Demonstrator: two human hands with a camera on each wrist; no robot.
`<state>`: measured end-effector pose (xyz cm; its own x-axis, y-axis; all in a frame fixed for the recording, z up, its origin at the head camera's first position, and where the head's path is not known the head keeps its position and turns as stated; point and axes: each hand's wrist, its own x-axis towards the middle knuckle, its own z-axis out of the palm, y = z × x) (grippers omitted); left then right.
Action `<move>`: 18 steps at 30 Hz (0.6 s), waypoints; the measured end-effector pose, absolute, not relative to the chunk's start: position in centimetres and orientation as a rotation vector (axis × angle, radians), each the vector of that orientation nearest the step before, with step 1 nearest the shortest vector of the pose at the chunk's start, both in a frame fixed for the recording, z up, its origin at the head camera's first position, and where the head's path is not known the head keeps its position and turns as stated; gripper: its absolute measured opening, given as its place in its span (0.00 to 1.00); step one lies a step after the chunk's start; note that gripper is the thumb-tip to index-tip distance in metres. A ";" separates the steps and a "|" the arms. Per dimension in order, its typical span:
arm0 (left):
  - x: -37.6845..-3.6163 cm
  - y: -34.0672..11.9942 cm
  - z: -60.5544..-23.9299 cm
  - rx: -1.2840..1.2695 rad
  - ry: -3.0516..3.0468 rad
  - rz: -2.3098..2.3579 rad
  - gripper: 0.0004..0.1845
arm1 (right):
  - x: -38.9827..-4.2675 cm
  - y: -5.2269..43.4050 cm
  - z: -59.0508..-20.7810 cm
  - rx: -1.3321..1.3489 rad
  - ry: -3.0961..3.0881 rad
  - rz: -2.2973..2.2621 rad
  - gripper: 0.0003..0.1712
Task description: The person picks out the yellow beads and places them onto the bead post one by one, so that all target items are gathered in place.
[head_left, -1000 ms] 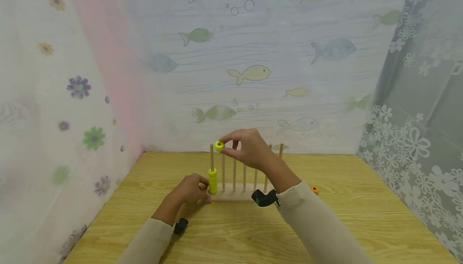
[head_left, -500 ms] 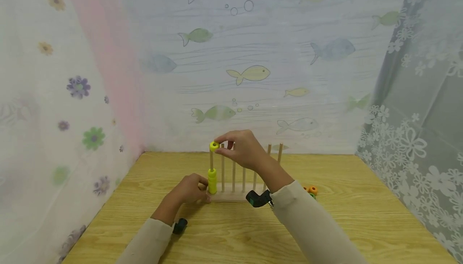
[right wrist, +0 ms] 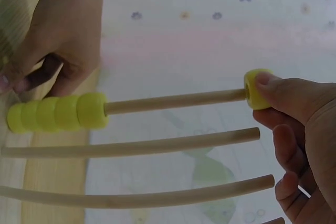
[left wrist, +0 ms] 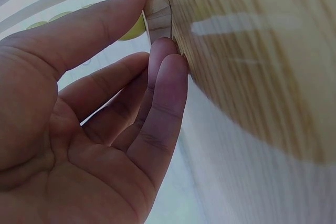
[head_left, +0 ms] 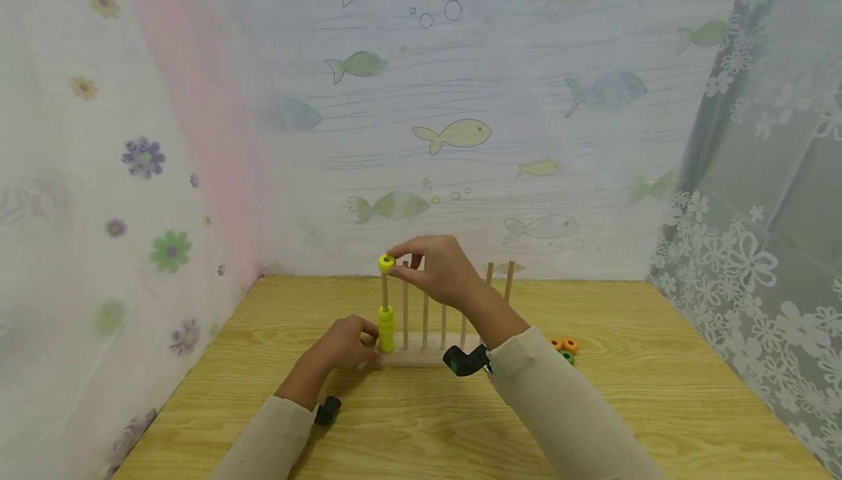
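My right hand (head_left: 437, 264) pinches a yellow bead (right wrist: 255, 88) between thumb and fingers at the top of the leftmost wooden peg (right wrist: 178, 101). In the right wrist view the peg's tip meets the bead's hole. Lower on this peg sits a stack of several yellow beads (head_left: 386, 329), reaching down to the base. My left hand (head_left: 349, 343) grips the left end of the wooden base (head_left: 421, 357), with the thumb on one side and fingers on the other in the left wrist view. The base end (left wrist: 158, 17) shows between them.
Several more bare pegs (head_left: 425, 319) rise from the base, some partly behind the right hand. Orange beads (head_left: 570, 346) and a green bead (head_left: 568, 357) lie on the wood-grain table (head_left: 421, 429) at right, partly hidden by the right sleeve. Patterned curtains surround the table.
My right hand has moved left with the yellow bead, from beside the leftmost peg to its tip. Loose beads came into view past the right sleeve. The left hand has stayed put.
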<state>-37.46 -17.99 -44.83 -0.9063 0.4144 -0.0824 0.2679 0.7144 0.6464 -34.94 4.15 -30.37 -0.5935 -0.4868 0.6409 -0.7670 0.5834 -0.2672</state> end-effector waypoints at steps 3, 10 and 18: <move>-37.5 -18.0 -44.8 0.551 2.699 0.968 0.29 | -35.1 4.0 -30.4 0.995 -2.301 0.747 0.14; -37.5 -18.0 -44.7 0.545 2.691 0.980 0.31 | -35.2 3.7 -30.4 0.966 -2.345 0.738 0.15; -37.6 -18.1 -44.9 0.525 2.684 0.991 0.31 | -35.2 3.5 -30.1 0.931 -2.396 0.765 0.14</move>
<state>-37.58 -18.05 -44.94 -0.9088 0.4072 -0.0914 0.2500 0.7066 0.6619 -35.16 3.51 -30.08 -0.6673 -0.4616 0.5845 -0.7148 0.6172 -0.3287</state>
